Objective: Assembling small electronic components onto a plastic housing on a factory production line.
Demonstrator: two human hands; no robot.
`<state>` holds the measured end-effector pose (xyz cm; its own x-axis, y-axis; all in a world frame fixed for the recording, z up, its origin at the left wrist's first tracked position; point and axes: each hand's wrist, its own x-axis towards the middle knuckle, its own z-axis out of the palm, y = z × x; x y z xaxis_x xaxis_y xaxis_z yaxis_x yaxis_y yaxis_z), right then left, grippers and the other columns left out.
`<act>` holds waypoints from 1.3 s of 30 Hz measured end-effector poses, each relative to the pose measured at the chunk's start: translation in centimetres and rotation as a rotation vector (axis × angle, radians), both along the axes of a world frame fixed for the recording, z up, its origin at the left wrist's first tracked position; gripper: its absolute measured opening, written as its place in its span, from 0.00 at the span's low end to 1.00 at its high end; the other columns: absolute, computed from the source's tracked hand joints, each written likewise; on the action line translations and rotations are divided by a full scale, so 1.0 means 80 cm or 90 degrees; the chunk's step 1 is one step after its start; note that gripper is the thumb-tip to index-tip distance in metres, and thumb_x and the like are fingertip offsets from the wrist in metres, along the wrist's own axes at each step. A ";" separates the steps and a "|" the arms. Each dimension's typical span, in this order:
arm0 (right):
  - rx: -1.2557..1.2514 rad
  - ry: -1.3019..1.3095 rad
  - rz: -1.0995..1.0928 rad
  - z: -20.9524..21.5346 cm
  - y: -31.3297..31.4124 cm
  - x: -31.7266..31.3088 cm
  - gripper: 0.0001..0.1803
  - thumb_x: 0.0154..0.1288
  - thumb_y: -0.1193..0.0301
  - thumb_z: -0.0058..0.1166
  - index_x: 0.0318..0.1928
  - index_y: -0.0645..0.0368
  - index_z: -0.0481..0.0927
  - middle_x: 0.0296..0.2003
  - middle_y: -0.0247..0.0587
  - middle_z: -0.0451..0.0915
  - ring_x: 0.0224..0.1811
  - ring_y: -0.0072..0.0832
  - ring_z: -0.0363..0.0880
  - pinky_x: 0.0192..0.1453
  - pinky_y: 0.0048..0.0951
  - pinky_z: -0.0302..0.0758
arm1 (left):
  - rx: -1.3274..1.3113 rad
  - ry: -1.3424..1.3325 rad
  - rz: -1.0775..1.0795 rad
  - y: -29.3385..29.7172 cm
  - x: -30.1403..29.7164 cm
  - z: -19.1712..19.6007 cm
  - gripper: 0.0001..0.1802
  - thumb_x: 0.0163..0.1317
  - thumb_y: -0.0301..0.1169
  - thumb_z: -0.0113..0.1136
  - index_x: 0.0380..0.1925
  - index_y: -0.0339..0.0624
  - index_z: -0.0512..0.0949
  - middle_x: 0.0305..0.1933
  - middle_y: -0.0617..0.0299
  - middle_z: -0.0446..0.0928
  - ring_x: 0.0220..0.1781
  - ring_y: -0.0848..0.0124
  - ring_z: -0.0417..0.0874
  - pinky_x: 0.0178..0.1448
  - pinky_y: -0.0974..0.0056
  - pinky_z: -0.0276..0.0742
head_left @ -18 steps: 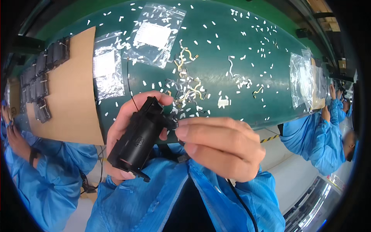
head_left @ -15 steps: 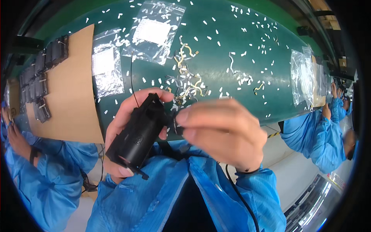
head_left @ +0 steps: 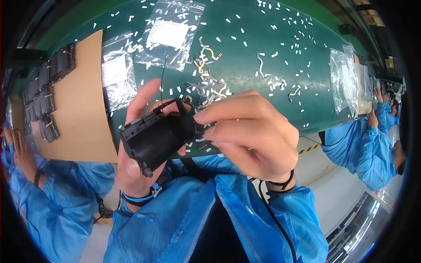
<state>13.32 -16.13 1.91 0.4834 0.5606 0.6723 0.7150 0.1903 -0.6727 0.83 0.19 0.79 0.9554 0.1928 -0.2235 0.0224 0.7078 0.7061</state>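
Observation:
My left hand point(head_left: 135, 180) is wrapped round a black plastic housing point(head_left: 155, 140), its thumb on the near end and its index finger raised off it. The housing is a rounded box with a row of small holes along one edge, tilted up to the right. A thin black wire point(head_left: 162, 83) with a small tip rises from its top edge. At the housing's right end, my right hand point(head_left: 263, 136) pinches with thumb and fingertips. Some small dark piece shows at those fingertips, too hidden to name. Beyond the hands lie loose flex cables point(head_left: 205, 57), gold and grey, in a pile.
Small white slips point(head_left: 245, 44) are scattered over the green table point(head_left: 232, 76). Clear plastic bags point(head_left: 118, 90) lie left, centre and right. Several black housings point(head_left: 44, 94) sit on a cardboard sheet point(head_left: 79, 105) at left. Co-workers in blue sleeves point(head_left: 52, 206) are on both sides.
The housing has turned in my left hand and lies flatter, showing its holed edge. My left index finger has lifted. My right hand, blurred before, now pinches steadily at the housing's end.

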 end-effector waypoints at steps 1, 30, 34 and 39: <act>0.000 -0.002 0.000 -0.001 -0.001 -0.001 0.16 0.41 0.84 0.66 0.36 0.69 0.81 0.37 0.50 0.81 0.31 0.39 0.80 0.33 0.32 0.78 | 0.026 0.033 0.016 -0.001 0.000 0.002 0.71 0.44 0.56 0.76 0.75 0.31 0.42 0.63 0.35 0.69 0.59 0.55 0.80 0.47 0.64 0.85; -0.141 0.553 0.079 -0.002 -0.018 -0.026 0.06 0.65 0.84 0.58 0.39 0.67 0.75 0.35 0.40 0.78 0.32 0.21 0.79 0.37 0.23 0.77 | 0.163 -0.128 0.032 -0.028 -0.003 -0.026 0.32 0.66 0.45 0.59 0.59 0.30 0.67 0.50 0.44 0.75 0.52 0.59 0.80 0.57 0.58 0.76; -0.151 0.541 0.069 -0.001 -0.016 -0.029 0.07 0.64 0.88 0.55 0.40 0.68 0.75 0.37 0.44 0.78 0.36 0.23 0.79 0.41 0.25 0.78 | 0.181 -0.089 0.039 -0.031 0.001 -0.020 0.14 0.64 0.28 0.58 0.47 0.34 0.73 0.46 0.47 0.75 0.50 0.62 0.78 0.57 0.60 0.74; -0.176 0.393 0.072 -0.004 -0.017 -0.023 0.08 0.60 0.89 0.55 0.39 0.68 0.81 0.36 0.43 0.78 0.34 0.25 0.78 0.39 0.24 0.75 | 0.264 -0.096 0.100 -0.027 0.002 -0.035 0.11 0.64 0.26 0.58 0.44 0.33 0.73 0.45 0.47 0.73 0.42 0.67 0.81 0.43 0.66 0.82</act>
<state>11.49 -17.46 1.56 0.6607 0.7414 0.1173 0.1705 0.0040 -0.9853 0.99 -1.98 -2.03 0.9235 0.3813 0.0428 -0.1876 0.3514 0.9172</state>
